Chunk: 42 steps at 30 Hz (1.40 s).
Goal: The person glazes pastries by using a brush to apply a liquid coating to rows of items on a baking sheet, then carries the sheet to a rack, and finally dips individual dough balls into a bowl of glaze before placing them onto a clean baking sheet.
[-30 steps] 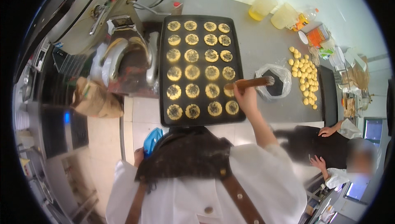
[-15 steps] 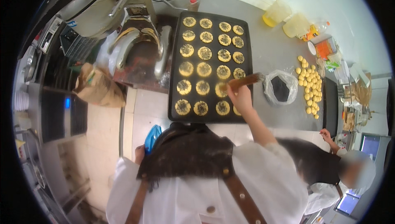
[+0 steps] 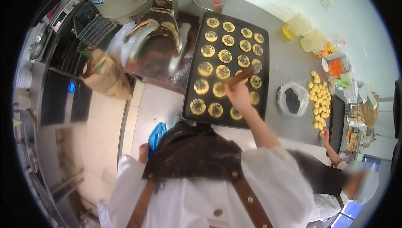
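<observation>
A black baking tray (image 3: 190, 104) holds rows of round yellow pastries (image 3: 198, 106) topped with dark seeds. My right hand (image 3: 239, 96) is closed round the brown handle of a flat brush (image 3: 243, 76), above the tray's nearer half. The brush slants up to the right, its bristle end over the right-hand columns; whether it touches a pastry I cannot tell. Low at my left side, beside my dark apron, my left hand (image 3: 143, 151) grips a blue plastic thing (image 3: 157, 137), partly hidden by the apron.
A mixer (image 3: 161, 31) stands left of the tray, with a brown paper bag (image 3: 106, 75) below it. To the right lie a clear plastic bag (image 3: 292, 99) and many yellow dough balls (image 3: 320, 98). Yellow jugs (image 3: 314, 40) stand by the wall. A co-worker's hand (image 3: 325, 136) is near the dough.
My right hand and brush have moved left across the tray, and the brush tilts more steeply. The co-worker's hand has come to the dough balls. The whole view has shifted.
</observation>
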Motion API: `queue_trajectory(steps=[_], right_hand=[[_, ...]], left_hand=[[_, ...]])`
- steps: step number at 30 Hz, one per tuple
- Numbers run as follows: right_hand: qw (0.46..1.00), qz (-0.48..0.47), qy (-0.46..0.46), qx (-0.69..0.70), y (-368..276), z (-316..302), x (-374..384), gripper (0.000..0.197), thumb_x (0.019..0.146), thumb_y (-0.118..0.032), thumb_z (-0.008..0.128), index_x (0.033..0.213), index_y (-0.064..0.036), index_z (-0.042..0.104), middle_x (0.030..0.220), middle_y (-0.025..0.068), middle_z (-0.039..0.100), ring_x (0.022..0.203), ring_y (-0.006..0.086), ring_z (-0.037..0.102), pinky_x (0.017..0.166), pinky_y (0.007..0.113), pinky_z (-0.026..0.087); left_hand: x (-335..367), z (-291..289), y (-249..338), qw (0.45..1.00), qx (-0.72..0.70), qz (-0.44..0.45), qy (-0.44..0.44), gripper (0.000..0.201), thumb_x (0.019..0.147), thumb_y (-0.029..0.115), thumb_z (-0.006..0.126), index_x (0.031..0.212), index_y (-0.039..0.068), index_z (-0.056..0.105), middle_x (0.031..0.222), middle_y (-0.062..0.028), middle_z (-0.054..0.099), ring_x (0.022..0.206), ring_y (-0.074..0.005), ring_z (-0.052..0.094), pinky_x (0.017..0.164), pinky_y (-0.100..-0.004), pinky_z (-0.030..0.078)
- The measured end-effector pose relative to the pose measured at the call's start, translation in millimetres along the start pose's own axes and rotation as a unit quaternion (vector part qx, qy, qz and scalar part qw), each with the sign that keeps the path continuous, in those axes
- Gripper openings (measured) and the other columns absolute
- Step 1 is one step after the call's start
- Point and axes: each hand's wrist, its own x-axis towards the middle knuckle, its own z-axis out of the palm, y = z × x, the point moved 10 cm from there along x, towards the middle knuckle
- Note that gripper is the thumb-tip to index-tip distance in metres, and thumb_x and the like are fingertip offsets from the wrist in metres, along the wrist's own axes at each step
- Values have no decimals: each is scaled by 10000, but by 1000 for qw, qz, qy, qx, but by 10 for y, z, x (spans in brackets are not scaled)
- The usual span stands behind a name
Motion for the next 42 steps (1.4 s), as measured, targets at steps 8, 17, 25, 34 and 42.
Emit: queue_trajectory(steps=[8,17,25,34,42], right_hand=[[995,-57,-72,35,-546,478,121,212,915,-120,669,1069,22,634,948,164,691,796,252,707,682,348,556],[993,-30,-74,83,-737,374,30,187,911,-113,675,1044,16,651,933,156,678,865,239,706,688,337,562],[985,-88,-141,56,-734,693,-676,210,884,-76,695,1048,44,639,992,143,667,799,203,691,694,310,562],[992,-33,-16,118,-650,72,-778,222,889,-98,725,1067,9,645,990,106,669,835,185,685,700,294,557],[999,-10,13,33,-267,-69,-1032,217,889,-63,706,1076,19,632,985,129,659,835,206,691,693,308,567]], left_hand=[[-58,-79,-268,998,3,-56,6,317,938,273,634,974,-27,729,821,-85,723,677,-158,602,632,-311,500],[-182,-91,-299,999,8,-46,4,311,941,277,626,923,-15,734,801,-72,699,629,-169,584,613,-320,489],[-102,-104,-315,1000,-1,-3,3,303,936,269,622,916,-11,736,789,-73,694,639,-164,586,603,-314,480],[104,-168,-96,998,-2,-68,9,329,942,280,621,1011,-24,725,863,-103,734,689,-172,623,649,-315,506],[298,-3,-139,990,121,6,-66,364,945,295,628,1081,-35,704,891,-111,742,712,-175,632,667,-322,514]])
